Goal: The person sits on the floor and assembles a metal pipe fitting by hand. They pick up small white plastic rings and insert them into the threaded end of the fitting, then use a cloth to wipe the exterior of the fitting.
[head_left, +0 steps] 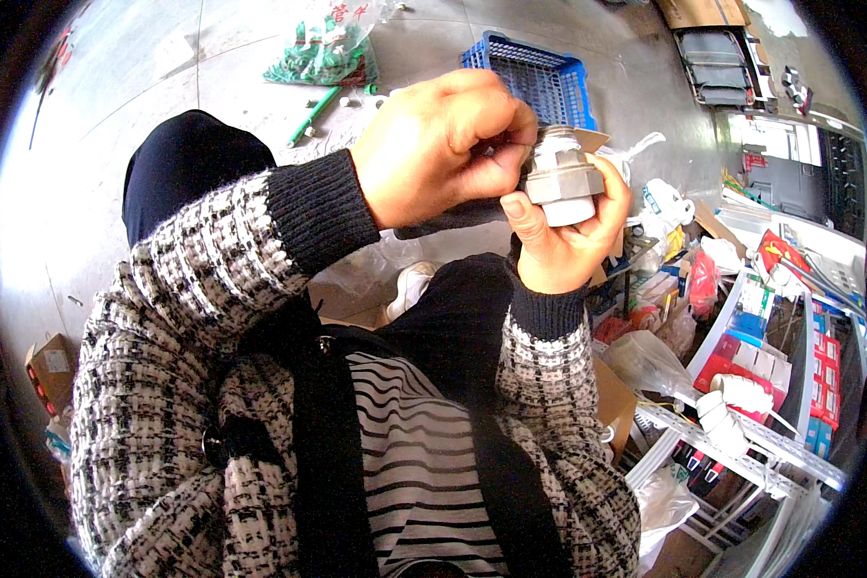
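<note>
My right hand (pixel 573 241) holds a pipe fitting (pixel 564 181) upright, with the thumb on its left side and the fingers around its right. The fitting has a grey metal hex body, a whitish threaded end on top and a white round end below. My left hand (pixel 443 149) is closed, its thumb and bent fingers pressed together just left of the threaded end. Whatever lies between those fingers is hidden. A small dark patch shows between the left hand and the fitting, too unclear to name.
A blue plastic crate (pixel 539 72) and a clear bag of green pipe fittings (pixel 328 53) are on the floor ahead, with a green pipe (pixel 313 118) beside the bag. At right, a white metal rack (pixel 742 443) and cartons (pixel 751 361) stand among plastic bags and clutter.
</note>
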A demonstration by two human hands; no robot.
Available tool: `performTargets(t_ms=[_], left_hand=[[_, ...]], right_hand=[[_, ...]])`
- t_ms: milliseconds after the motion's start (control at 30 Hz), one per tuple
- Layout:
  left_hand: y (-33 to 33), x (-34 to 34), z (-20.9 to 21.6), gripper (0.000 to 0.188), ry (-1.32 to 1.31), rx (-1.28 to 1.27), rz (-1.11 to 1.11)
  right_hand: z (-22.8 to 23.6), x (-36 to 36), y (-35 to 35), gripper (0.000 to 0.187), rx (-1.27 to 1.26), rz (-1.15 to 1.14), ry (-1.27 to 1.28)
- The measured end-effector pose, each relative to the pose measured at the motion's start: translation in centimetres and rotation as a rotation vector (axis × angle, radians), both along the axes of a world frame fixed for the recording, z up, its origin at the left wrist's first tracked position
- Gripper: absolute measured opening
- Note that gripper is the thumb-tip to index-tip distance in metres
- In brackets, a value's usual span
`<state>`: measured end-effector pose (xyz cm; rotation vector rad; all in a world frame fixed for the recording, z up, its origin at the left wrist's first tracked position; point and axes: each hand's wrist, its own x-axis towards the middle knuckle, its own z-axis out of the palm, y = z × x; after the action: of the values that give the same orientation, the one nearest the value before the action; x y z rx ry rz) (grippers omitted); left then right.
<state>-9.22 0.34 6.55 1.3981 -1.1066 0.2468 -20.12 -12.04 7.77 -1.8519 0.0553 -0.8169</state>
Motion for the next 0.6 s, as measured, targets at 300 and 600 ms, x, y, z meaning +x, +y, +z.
performTargets(t_ms=[300,600], left_hand=[[0.1,0.1,-0.9,0.006,0.249,-0.01,0.001],[-0.2,-0.5,-1.6,0.015,0.336,0.064,-0.272]], right_hand=[[0.6,-0.6,-0.2,0.066,0.482,0.044,0.174],[-0.9,-0.5,-0.8,0.058,0.673,0.167,0.229]])
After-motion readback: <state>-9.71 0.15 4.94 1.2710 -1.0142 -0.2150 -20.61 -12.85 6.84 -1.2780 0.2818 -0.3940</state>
